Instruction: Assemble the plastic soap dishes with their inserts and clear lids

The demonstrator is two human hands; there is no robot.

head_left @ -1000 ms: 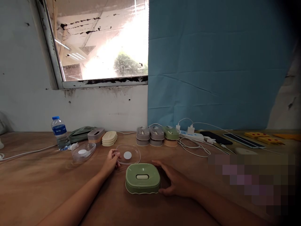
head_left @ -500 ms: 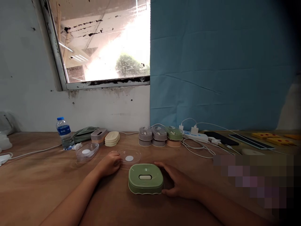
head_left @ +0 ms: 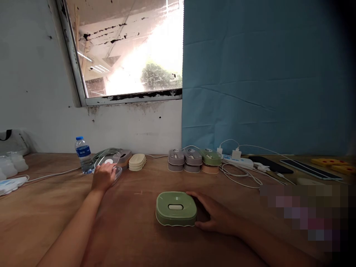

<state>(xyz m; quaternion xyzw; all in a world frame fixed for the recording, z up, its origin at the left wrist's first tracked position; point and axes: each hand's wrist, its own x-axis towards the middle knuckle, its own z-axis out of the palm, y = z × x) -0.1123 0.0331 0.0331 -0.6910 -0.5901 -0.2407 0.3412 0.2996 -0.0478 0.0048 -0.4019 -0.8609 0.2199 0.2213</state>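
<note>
My left hand (head_left: 104,177) is closed on the edge of a clear, oval plastic tray (head_left: 116,157) with a white round sticker (head_left: 108,161). It holds this piece tilted, just over another clear tray (head_left: 118,173) on the table. A green oval box (head_left: 176,209) with a cream oblong insert (head_left: 175,207) on top sits in front of me, its lower edge wavy. My right hand (head_left: 210,213) grips its right end, fingers at the back corner and thumb at the front.
A water bottle (head_left: 83,157), a grey and orange box (head_left: 126,157) and stacked cream pieces (head_left: 137,162) stand at the back left. Grey boxes (head_left: 176,157) and a green and orange box (head_left: 210,159) line the back. Right of them are a power strip (head_left: 237,161), cables and phones (head_left: 310,169).
My left hand has picked up the clear tray from behind the green box and carried it left, over the other clear tray. My right hand stays at the green box.
</note>
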